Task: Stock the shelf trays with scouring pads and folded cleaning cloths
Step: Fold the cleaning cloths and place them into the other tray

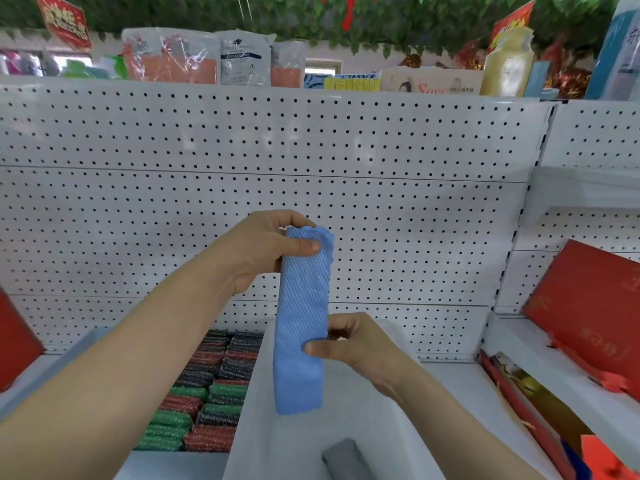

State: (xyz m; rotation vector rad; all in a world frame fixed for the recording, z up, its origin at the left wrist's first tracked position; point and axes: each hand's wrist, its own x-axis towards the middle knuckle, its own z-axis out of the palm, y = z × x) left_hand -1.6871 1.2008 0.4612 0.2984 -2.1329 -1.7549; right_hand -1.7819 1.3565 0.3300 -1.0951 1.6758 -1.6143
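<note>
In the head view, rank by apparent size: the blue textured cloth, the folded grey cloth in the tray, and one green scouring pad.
1. Blue textured cloth, held nearer the camera, so enlarged.
2. Folded grey cloth, partly cut off by the frame edge.
3. Green scouring pad; close to the grey cloth, so that order is uncertain.

Legible text on the top shelf

You can read only "Sav" in red script on the cardboard box (429,81); print on the white packet (244,58), the red hanging signs (64,20) and the red boxes (585,299) is too blurred.

Red boxes (588,306) beside white pegboard (242,150)
</note>
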